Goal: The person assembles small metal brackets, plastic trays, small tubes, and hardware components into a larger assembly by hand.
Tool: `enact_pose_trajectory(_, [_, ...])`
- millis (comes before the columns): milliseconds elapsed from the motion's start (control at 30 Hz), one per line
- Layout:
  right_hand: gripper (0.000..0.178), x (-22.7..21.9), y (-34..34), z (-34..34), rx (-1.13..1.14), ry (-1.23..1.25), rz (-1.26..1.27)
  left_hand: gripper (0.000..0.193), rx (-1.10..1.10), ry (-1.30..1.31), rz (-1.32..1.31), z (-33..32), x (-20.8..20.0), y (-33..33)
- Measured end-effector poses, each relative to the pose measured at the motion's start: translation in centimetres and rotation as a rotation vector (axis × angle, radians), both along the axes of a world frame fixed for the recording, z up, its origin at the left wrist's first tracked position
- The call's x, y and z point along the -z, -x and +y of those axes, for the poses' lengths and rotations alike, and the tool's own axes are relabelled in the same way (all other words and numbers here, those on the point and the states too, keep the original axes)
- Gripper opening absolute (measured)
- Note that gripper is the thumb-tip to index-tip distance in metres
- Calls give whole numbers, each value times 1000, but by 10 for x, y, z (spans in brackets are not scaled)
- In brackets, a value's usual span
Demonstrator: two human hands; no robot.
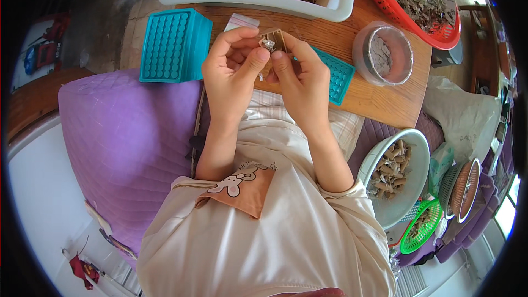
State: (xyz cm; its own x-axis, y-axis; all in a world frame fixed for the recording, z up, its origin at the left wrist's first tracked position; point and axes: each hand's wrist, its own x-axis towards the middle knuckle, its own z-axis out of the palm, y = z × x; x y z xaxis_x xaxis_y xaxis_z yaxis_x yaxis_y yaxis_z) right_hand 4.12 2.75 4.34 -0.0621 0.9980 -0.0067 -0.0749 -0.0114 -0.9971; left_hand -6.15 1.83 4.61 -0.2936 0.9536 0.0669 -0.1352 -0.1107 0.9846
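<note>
Over the table's near edge, both hands meet around a small tan plastic casing (279, 39). A shiny silvery piece (268, 44) sits at the casing's left side, partly hidden by the fingers. My left hand (232, 71) is closed, its thumb by the silvery piece and its index finger on the casing's upper left. My right hand (302, 80) pinches the casing from the right, with the thumb on its lower edge. Behind my right hand, a teal tray with round cells (341, 76) lies partly covered. A folded whitish packet (242, 21) lies just beyond my left fingers.
Left stands a teal block of stacked trays (168, 45). A white tub (256, 1) of tan casings is at the back, a red basket (448, 36) of greyish scraps back right. A clear container (362, 58) stands right; below are a pale bucket (421, 151) and green basket (407, 246).
</note>
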Motion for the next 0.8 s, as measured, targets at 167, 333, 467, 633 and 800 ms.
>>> enact_pose_trajectory(167, [22, 6, -5, -11, 44, -18, -56, 31, 72, 3, -8, 1, 6, -3])
enact_pose_trajectory(333, [19, 7, -9, -17, 25, 79, 58, 31, 394, 154, -139, 3, 5, -4])
enact_pose_trajectory(467, [23, 6, -20, -14, -67, 174, 116, 31, 452, 78, -88, 1, 15, -8])
enact_pose_trajectory(633, [22, 1, -27, -13, -101, 300, 389, 30, 459, 32, -133, 2, 18, -15])
enact_pose_trajectory(800, [22, 7, -34, -10, -90, 360, 419, 29, 464, 90, -158, 3, 20, -21])
